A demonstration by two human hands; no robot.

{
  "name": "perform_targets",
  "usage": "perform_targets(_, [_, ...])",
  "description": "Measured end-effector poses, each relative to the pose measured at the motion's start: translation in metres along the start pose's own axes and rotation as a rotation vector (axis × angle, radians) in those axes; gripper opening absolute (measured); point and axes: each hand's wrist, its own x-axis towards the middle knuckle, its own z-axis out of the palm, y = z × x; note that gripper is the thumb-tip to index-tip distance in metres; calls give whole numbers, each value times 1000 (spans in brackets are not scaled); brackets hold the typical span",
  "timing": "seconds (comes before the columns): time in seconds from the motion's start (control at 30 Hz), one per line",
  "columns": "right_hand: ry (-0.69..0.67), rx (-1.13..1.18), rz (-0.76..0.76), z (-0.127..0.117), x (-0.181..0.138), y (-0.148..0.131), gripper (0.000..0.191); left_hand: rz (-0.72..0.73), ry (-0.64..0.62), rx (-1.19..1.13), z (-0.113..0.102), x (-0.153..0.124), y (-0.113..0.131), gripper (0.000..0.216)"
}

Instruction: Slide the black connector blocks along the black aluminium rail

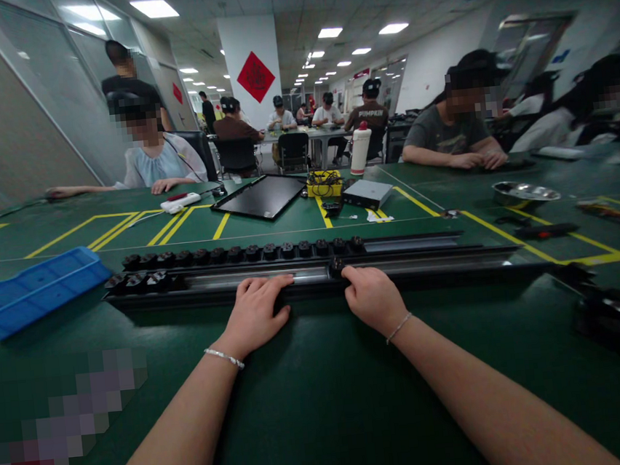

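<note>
A long black track rail point(445, 265) lies crosswise in front of me. My left hand point(257, 311) rests on its near edge, fingers stretched out and holding nothing. My right hand point(374, 296) is closed, thumb and fingers gripping a small black socket module point(337, 267) that sits in the rail's channel. Three similar modules point(136, 281) stand at the left end of this rail. Right behind it, a second black rail point(415, 241) carries a row of several such modules point(251, 253). Part of the gripped module is hidden by my fingers.
A blue plastic bin point(35, 288) stands at the left. Farther back are a flat black panel point(263, 196), a yellow box of cables point(323, 184), a grey box point(368, 193) and a white bottle point(360, 149). A metal bowl point(525, 193) is at right. Co-workers sit across the table.
</note>
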Motion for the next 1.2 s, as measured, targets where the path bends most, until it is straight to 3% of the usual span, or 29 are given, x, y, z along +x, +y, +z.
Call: perform_targets(1.2, [77,80,8,5,-1,4,18,-23,22,-3,1,1,2,46])
